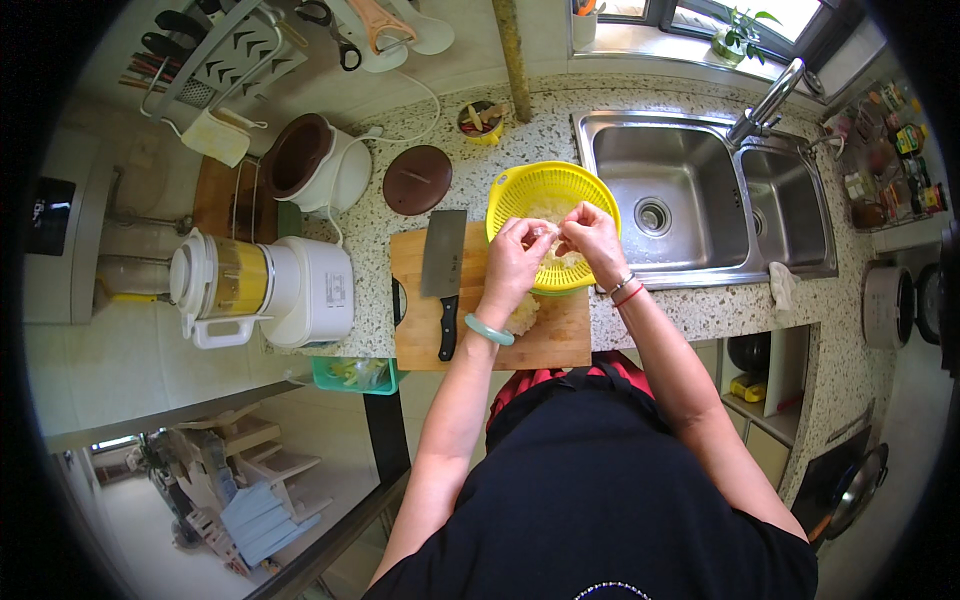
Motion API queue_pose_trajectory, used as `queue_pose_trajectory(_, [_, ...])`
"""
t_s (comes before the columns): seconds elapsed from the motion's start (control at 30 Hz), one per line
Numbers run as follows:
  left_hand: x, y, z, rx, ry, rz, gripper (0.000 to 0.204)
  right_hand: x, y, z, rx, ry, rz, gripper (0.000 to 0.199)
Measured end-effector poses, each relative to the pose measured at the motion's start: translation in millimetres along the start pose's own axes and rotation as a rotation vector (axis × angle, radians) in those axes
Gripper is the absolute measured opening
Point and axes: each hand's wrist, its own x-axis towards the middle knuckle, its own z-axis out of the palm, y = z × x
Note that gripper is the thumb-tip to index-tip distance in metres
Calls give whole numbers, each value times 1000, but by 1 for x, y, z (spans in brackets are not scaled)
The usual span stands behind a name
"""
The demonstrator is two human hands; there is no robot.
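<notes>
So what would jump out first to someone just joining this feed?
The bright yellow colander at centre, beside the steel sink, with the left hand and right hand pinching a pale, frilly piece of food over it. Next, the cleaver lying flat on the wooden cutting board, just left of the hands.

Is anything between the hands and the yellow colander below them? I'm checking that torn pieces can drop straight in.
Nothing visible. The left hand and right hand pinch a pale white clump directly over the round yellow plastic colander, with only open space beneath.
</notes>
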Motion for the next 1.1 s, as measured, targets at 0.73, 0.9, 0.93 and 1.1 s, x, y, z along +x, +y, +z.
queue_pose_trajectory(0.73, [7,-36,6,-191,37,-220,18,0,-6,1,-512,-50,-371,19])
queue_pose_trajectory(0.9, [5,-24,5,-47,49,-163,18,-2,-6,4,-553,-52,-439,19])
queue_pose_trajectory(0.93, [3,-21,5,7,65,-98,17,-3,-6,5,-558,-45,-446,20])
queue_pose_trajectory(1.1, [-2,-4,-1,271,111,196,13,-7,-13,12,-663,-21,-499,19])
